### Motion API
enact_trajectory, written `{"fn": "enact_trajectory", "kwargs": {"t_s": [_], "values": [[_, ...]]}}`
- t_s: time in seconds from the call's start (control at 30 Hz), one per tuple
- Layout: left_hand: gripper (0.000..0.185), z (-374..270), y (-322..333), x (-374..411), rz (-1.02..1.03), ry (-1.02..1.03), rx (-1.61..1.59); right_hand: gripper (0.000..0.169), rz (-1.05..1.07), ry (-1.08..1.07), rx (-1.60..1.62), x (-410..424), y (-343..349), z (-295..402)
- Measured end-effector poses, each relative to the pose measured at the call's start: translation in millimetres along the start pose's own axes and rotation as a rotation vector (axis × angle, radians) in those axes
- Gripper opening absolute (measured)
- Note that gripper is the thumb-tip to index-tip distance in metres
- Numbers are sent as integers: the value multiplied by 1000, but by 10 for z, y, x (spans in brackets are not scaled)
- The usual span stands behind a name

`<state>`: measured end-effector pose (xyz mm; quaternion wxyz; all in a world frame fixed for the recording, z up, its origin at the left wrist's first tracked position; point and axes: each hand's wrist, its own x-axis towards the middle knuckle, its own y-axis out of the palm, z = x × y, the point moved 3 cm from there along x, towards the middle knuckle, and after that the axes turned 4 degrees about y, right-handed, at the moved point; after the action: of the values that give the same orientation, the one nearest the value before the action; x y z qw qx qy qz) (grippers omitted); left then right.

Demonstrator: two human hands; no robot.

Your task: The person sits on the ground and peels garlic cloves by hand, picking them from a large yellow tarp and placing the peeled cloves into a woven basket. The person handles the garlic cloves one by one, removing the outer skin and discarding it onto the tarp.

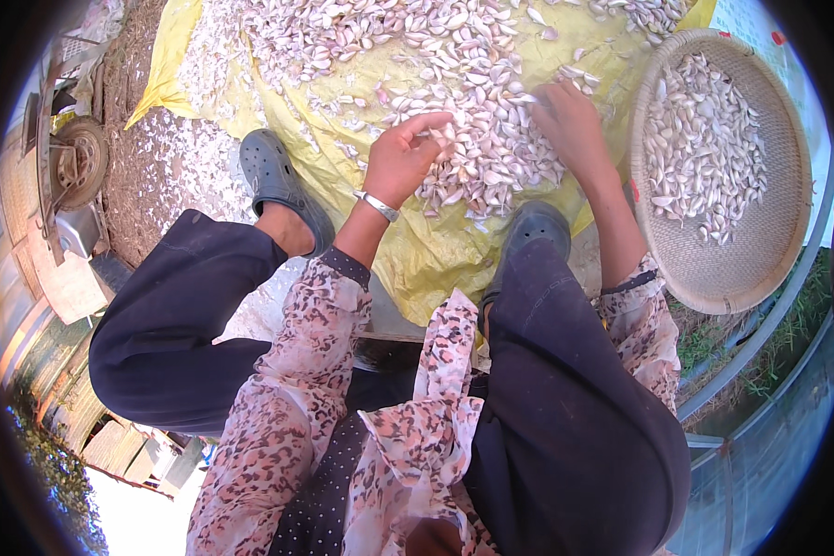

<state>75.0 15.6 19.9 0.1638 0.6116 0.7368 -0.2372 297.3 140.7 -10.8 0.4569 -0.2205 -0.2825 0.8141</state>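
Note:
A heap of unpeeled garlic cloves [493,132] lies on a yellow plastic sheet [417,271] before me. My left hand [406,153], with a silver bracelet [377,205] at the wrist, is at the heap's left side, thumb and forefinger curled near the cloves; whether it pinches one cannot be told. On the heap's right side, my right hand [566,121] bends down with its fingertips among cloves, partly hidden. To the right of that hand, a round woven basket [743,278] holds many garlic cloves [705,146].
Dark clogs are on my feet, the left clog [285,181] beside the sheet and the right clog [538,226] at the heap's near edge. Garlic skins [187,163] litter the ground at left. Farther left stands a cart wheel [80,163]. A curved metal pipe [757,354] runs beyond the basket.

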Motion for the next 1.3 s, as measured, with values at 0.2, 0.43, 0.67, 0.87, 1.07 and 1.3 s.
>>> {"fn": "enact_trajectory", "kwargs": {"t_s": [0.2, 0.43, 0.67, 0.87, 1.07, 1.3], "values": [[36, 202, -318, 0, -335, 102, 492, 26, 29, 134, 29, 54, -176, 65], [43, 338, -136, -96, -255, 106, 581, 27, -80, -15, -148, 548, 147, 177], [41, 119, 98, -16, -276, 290, 601, 23, -17, 16, -22, 333, 224, 114], [22, -320, 308, 29, -312, 435, 407, 20, -161, 44, 262, 74, 40, 312], [22, -355, 435, 191, -226, 317, 95, 20, 44, 495, 642, -72, 73, 427], [23, -454, 440, 280, 43, 135, -273, 25, 168, 415, 883, -146, 148, 470]]}}
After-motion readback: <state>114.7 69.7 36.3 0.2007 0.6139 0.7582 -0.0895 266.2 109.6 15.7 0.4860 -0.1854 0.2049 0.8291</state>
